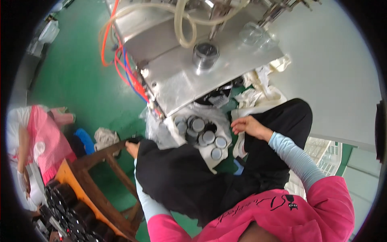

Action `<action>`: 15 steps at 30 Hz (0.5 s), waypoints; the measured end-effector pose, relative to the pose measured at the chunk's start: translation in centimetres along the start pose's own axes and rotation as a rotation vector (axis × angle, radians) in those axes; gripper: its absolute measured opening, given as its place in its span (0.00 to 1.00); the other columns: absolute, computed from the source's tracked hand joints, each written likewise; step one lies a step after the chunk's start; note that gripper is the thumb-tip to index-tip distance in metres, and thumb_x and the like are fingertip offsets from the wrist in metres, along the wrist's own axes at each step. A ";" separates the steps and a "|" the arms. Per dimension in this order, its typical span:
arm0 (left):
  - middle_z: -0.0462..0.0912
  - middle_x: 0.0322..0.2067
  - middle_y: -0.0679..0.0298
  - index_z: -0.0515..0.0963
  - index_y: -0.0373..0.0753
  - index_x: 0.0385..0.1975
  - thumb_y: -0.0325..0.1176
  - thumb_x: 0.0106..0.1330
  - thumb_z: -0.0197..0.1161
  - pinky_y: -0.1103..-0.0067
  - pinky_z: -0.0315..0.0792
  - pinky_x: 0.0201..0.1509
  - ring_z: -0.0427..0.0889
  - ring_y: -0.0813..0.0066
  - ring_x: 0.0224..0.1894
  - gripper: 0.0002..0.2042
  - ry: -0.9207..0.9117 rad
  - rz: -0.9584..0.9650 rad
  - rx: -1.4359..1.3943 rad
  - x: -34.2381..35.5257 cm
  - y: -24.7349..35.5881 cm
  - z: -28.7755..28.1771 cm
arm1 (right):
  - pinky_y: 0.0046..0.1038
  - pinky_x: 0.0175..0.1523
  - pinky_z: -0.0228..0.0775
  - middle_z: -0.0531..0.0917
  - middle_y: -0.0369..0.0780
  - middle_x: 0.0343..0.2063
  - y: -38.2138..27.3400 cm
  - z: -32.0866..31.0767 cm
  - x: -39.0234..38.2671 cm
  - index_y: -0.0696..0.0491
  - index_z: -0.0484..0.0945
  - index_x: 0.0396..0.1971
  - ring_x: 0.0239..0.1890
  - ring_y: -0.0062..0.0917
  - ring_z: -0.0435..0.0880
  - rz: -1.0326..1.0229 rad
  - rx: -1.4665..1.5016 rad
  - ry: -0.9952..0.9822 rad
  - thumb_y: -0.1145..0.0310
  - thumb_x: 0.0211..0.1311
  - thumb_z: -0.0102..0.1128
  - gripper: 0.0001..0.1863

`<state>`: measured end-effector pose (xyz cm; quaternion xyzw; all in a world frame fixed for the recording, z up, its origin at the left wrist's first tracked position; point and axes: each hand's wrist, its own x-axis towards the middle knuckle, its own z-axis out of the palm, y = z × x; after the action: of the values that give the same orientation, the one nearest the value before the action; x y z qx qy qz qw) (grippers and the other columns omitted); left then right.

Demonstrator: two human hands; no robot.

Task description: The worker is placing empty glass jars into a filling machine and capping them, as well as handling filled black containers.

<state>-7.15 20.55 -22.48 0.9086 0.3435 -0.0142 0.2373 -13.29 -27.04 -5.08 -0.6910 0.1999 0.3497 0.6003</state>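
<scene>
My right hand (253, 127) hangs above my right knee, its fingers loosely bent and apart, with nothing visible in them. Left of it, a pile of round grey-faced lids (198, 125) lies in a white cloth-lined holder. My left hand (132, 149) is beyond my left knee, beside the end of a wooden frame. Its fingers look bent around a small dark thing, mostly hidden by my leg. In front of me, a round glass jar with dark contents (206, 55) stands on the steel machine table (177, 90), below a nozzle.
Clear hoses (179, 22) and red and blue tubes (128, 76) run by the machine. At lower left, rows of shiny black round items (66, 209) stand beside an orange-edged wooden frame (86, 197). A person in pink (46, 141) sits at left. White crates (322, 155) stand at right.
</scene>
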 end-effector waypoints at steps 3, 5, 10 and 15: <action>0.73 0.36 0.42 0.67 0.28 0.40 0.38 0.37 0.69 0.62 0.66 0.47 0.72 0.43 0.42 0.30 -0.055 -0.002 -0.026 0.9 1.4 -1.4 | 0.20 0.39 0.71 0.79 0.39 0.30 0.0 0.4 0.0 0.62 0.74 0.38 0.31 0.20 0.78 0.018 0.037 -0.006 0.76 0.57 0.51 0.09; 0.75 0.34 0.44 0.69 0.27 0.38 0.36 0.39 0.68 0.66 0.67 0.46 0.74 0.49 0.41 0.26 -0.115 -0.051 -0.105 1.7 1.9 -3.1 | 0.20 0.39 0.71 0.79 0.39 0.29 0.0 1.7 1.0 0.63 0.74 0.37 0.31 0.20 0.78 0.000 0.011 -0.037 0.76 0.57 0.51 0.10; 0.76 0.38 0.54 0.69 0.26 0.45 0.29 0.55 0.61 0.81 0.71 0.43 0.77 0.72 0.40 0.19 -0.272 0.112 -0.714 1.8 10.2 -13.4 | 0.27 0.41 0.70 0.80 0.42 0.29 1.5 3.3 4.7 0.58 0.78 0.32 0.32 0.27 0.78 -0.267 -0.559 -0.089 0.72 0.50 0.54 0.09; 0.76 0.40 0.55 0.69 0.27 0.46 0.31 0.58 0.58 0.79 0.70 0.46 0.76 0.70 0.42 0.19 -0.484 0.471 -0.729 -5.6 22.2 -23.2 | 0.35 0.49 0.66 0.77 0.46 0.40 9.9 3.7 11.1 0.52 0.80 0.34 0.42 0.40 0.76 -0.484 -1.039 -0.220 0.72 0.48 0.48 0.14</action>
<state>-0.57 12.85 8.49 0.7902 0.0466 -0.0498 0.6091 -13.58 -23.86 -20.03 -0.8804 -0.2252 0.3244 0.2627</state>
